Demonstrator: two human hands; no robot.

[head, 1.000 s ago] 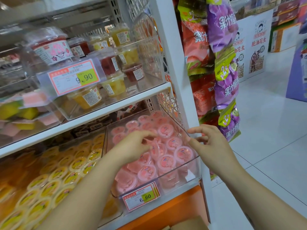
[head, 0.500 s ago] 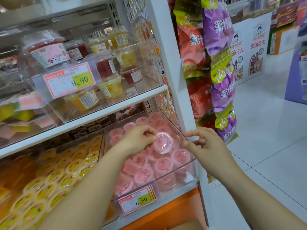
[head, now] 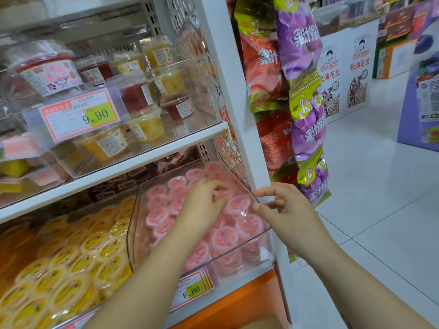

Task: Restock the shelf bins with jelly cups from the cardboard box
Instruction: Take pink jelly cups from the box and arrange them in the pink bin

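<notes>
Flanking bin (head: pixel 240 187) rim, hands (head: pixel 202 206) (head: pixel 283 211), aisle floor (head: pixel 380 186) rightward

Right of the white shelf post (head: pixel 228 79) in front of me hang strips of snack bags, red bags (head: pixel 259 67) nearest it and purple bags (head: pixel 299 43) just beyond. Further right, pale glossy floor tiles (head: pixel 368 198) spread under even light. Behind the post stands a white printed display stand (head: pixel 346 74), with a purple stand (head: pixel 422 103) at the far right.

The left hand (head: pixel 203 205) lay inside the clear bin (head: pixel 134 233), fingers curled over pink jelly cups (head: pixel 158 216). The right hand (head: pixel 285 210) hovered, loosely curled, beside the bin's right rim.
</notes>
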